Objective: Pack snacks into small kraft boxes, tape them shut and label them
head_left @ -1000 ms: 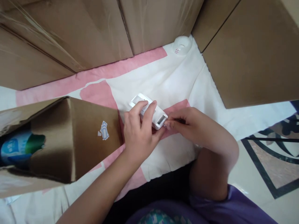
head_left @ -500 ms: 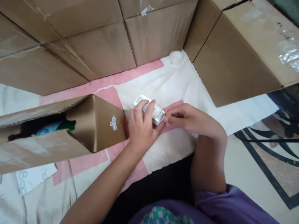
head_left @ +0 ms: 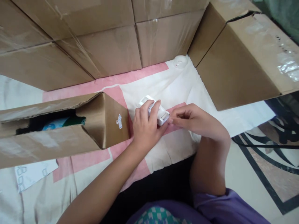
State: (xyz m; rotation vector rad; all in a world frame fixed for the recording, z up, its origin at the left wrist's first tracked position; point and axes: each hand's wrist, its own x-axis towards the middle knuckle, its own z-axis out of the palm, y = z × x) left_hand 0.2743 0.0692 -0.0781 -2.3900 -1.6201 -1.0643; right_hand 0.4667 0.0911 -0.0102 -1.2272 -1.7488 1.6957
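Taped cardboard boxes (head_left: pixel 105 53) ring a pink-and-white cloth (head_left: pixel 177 87); an open carton (head_left: pixel 102 121) lies left

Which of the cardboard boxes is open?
The box at the left, beside the left hand: a blue-green pack shows inside it. The other boxes show closed faces.

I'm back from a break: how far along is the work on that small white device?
Done: the cardboard box lies open, a blue-green pack inside. In hand: the left hand grips the white device over the cloth while the right hand pinches at its end. Left: the pack, not yet out.
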